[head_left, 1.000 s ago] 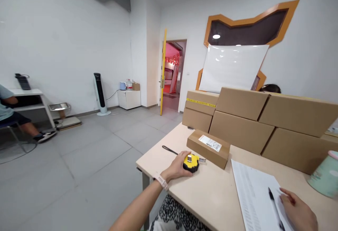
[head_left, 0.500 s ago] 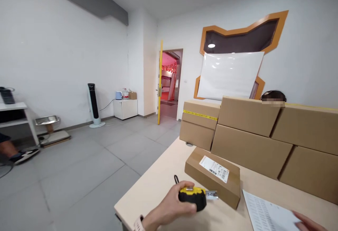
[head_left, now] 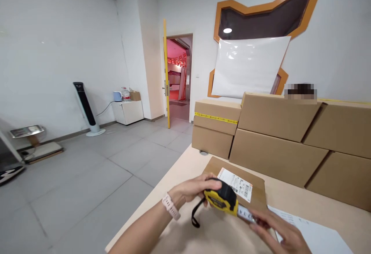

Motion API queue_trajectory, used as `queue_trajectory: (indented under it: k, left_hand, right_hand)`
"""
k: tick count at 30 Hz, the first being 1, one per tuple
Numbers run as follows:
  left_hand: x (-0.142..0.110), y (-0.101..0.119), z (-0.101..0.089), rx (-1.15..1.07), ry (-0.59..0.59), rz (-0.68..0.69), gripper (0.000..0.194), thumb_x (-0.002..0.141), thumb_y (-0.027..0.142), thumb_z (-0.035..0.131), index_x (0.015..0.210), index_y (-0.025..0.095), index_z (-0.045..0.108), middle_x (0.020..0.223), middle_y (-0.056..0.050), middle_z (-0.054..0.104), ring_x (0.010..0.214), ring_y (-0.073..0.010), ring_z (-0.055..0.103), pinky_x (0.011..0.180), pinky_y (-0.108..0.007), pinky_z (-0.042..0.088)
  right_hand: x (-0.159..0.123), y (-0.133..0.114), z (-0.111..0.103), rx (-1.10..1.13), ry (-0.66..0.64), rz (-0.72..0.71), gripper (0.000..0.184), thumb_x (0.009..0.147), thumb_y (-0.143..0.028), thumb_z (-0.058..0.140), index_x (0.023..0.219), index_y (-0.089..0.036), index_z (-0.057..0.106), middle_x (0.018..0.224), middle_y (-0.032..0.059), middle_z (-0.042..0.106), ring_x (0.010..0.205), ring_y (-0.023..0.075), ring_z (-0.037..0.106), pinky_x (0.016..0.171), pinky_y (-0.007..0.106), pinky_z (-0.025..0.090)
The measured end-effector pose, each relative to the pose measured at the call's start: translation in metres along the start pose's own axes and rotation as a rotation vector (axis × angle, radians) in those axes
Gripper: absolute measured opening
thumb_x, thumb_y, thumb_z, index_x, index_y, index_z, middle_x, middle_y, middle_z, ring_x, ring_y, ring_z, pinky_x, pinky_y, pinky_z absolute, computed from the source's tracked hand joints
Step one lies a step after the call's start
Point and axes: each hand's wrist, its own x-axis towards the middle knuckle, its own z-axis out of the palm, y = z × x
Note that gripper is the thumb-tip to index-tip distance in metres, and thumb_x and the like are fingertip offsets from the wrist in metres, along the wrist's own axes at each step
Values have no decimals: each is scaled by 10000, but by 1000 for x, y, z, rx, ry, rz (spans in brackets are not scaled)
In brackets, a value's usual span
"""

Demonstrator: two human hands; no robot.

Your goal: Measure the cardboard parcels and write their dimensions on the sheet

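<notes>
The left hand [head_left: 193, 188] grips a tape measure [head_left: 223, 198] — yellow and black. The right hand [head_left: 279, 229] pinches its blade [head_left: 244, 212].

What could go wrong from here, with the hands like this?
The right hand pinches the end of the short bit of blade that is out; if it slips, the blade might snap back and nip the fingers.
The strap dangles loose below the left hand and tape measure, so it could snag.
The right hand overlaps the paper in view; if it drops lower, it may shift the sheet.
</notes>
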Motion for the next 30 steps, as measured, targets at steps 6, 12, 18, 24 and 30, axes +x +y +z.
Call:
queue_trajectory:
  k: [6, 12, 18, 24, 30]
  left_hand:
    - [38, 27, -66, 37, 226, 3, 313, 859, 428, 602, 995, 147, 593, 792, -1, 627, 575, -90, 565, 460, -201, 435]
    - [66, 18, -103, -66, 370, -56, 323, 907, 393, 540, 1118, 150, 572, 1057, -67, 619, 861, -169, 618, 733, -358, 540]
    - [76, 0, -112, -206, 374, -103, 337, 907, 401, 537, 1132, 152, 567, 1076, -72, 616, 881, -178, 618, 749, -371, 538]
    - [78, -10, -113, -333, 361, -78, 360, 907, 422, 527, 1145, 155, 560, 1096, -78, 609, 904, -187, 614, 767, -386, 533]
    - [68, -12, -99, -455, 385, -48, 369, 912, 437, 513, 1142, 152, 560, 1082, -79, 615, 902, -188, 620, 772, -393, 535]
  right_hand:
    - [17, 61, -27, 87, 213, 510, 359, 620, -509, 715, 863, -255, 790, 955, 40, 765, 883, 263, 713, 682, 227, 576]
    - [13, 93, -14, 209, 264, 697, 432, 569, -508, 730, 880, -212, 778, 990, 58, 758, 953, 288, 689, 756, 272, 562]
    - [8, 89, 4, 129, 236, 712, 439, 664, -529, 669, 948, -209, 768, 1010, 53, 754, 972, 290, 684, 776, 309, 556]
    - [6, 65, 15, -108, 194, 681, 513, 795, -583, 525, 1111, -231, 722, 1032, 52, 746, 899, 288, 704, 722, 360, 557]
    - [6, 62, 23, -182, 176, 689, 560, 793, -605, 499, 1170, -237, 689, 957, 51, 763, 758, 274, 713, 634, 357, 545]
